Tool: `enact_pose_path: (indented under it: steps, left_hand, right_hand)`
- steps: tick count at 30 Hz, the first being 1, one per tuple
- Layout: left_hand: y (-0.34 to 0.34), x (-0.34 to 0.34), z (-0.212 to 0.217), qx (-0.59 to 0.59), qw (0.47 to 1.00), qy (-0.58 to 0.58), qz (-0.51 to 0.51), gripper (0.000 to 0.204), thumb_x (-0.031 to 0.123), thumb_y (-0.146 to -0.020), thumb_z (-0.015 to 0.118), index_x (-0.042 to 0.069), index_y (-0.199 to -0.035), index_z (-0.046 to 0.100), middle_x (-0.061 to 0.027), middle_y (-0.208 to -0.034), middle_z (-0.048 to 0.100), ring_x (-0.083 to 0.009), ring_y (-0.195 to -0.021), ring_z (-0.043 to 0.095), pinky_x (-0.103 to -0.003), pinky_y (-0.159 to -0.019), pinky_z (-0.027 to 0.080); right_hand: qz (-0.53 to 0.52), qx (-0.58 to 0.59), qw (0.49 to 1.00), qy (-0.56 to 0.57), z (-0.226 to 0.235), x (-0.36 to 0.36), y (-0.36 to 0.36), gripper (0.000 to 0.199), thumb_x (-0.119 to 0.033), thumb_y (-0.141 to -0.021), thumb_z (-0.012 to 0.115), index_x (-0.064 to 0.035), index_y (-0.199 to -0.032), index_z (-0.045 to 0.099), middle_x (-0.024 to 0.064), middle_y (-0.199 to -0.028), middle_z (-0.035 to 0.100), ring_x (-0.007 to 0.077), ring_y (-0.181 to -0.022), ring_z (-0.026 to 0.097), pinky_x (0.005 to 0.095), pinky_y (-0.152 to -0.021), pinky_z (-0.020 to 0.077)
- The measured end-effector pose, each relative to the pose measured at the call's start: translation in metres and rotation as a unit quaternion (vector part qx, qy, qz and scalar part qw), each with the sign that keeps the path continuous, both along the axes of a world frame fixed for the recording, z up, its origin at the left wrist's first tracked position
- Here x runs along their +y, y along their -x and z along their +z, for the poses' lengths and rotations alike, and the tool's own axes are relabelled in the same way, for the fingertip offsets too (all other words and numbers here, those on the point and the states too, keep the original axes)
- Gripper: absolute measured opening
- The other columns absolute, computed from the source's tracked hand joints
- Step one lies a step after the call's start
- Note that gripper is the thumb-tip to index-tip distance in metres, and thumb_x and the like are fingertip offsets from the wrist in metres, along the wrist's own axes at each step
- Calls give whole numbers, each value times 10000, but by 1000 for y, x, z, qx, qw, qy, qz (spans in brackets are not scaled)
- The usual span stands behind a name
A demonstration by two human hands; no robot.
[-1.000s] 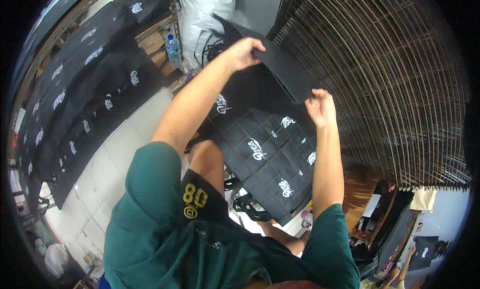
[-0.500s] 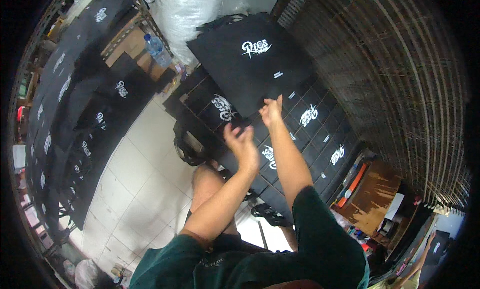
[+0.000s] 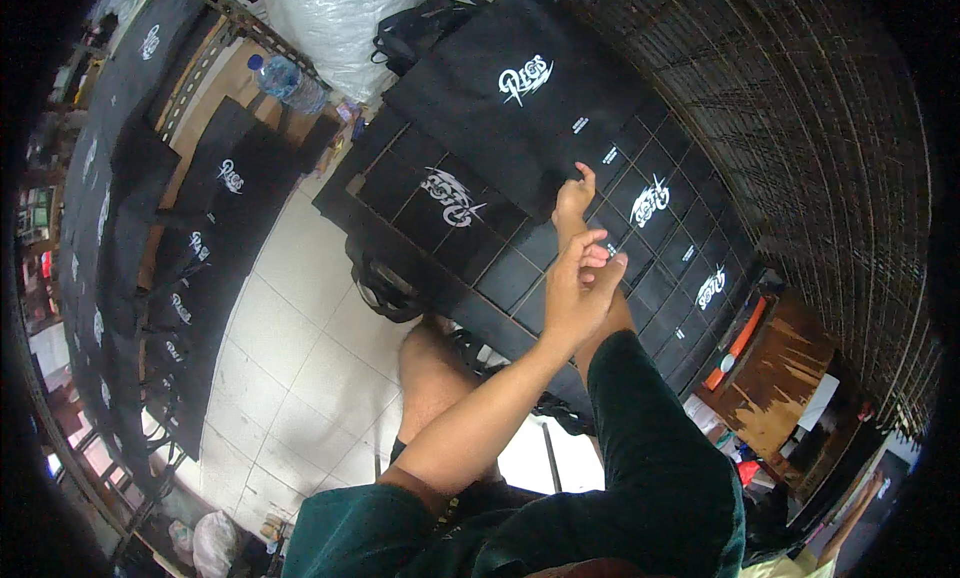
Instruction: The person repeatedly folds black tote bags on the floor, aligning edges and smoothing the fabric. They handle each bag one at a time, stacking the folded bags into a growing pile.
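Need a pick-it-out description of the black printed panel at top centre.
Start at the big wire racks filling the right side. Leftward along the top, before the bulky white sack, lies the black panel with a white logo. Unlike the gridded panels beside it, no lines cross its face.

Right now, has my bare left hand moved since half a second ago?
Yes: your bare left hand moved right, away from the leftmost white logo on the black gridded surface.

The left hand [image 3: 580, 290] hides part of the right forearm [image 3: 617, 318]; the right hand [image 3: 573, 194] partly covers the black sheet's [image 3: 500, 143] near corner. Beyond the table's [image 3: 430, 278] far edge, the white sack's [image 3: 335, 28] top is cut off. The sheet's smaller print [image 3: 580, 125] is too tiny to read.
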State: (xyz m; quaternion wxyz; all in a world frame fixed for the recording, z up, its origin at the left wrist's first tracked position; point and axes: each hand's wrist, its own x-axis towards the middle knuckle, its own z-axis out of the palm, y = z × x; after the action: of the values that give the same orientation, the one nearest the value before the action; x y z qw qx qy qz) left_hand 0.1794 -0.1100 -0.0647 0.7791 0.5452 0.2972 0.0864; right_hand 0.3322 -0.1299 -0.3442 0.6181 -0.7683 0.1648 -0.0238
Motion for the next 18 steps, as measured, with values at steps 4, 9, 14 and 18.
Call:
enact_pose_path:
  steps: [4, 9, 14, 18]
  left_hand:
    - [1, -3, -5, 3, 1000, 6, 8, 389, 250, -799, 706, 79, -1121, 570, -50, -928, 607, -143, -844, 586, -268, -712, 453]
    - [1, -6, 1, 12, 1000, 16, -18, 390, 246, -798, 707, 76, -1121, 569, -55, -937, 608, -145, -852, 585, -268, -714, 452]
    - [1, 0, 1, 7, 1000, -2, -6, 364, 195, -827, 689, 38, -1129, 558, -5, -873, 591, -82, -801, 565, -227, -718, 436]
    - [0, -2, 5, 1, 1000, 10, -11, 363, 193, -824, 691, 38, -1124, 558, -2, -873, 589, -75, -807, 560, -222, -714, 431]
  right_hand:
    - [-17, 20, 999, 23, 12, 12, 5, 440, 101, -701, 420, -70, -1054, 618, 31, -790, 478, 84, -543, 418, 247, -457, 349]
    - [-46, -9, 994, 94, 22, 13, 7, 461, 91, -695, 428, -30, -1098, 616, 81, -901, 579, 172, -748, 560, 281, -681, 458]
    - [-42, 23, 990, 133, 32, 24, 15, 470, 60, -695, 467, -25, -1133, 614, 152, -1066, 626, 231, -916, 607, 316, -830, 462]
    - [-49, 13, 981, 186, 23, 18, 12, 456, 38, -696, 490, -41, -1125, 622, 170, -1071, 614, 238, -933, 606, 328, -826, 469]
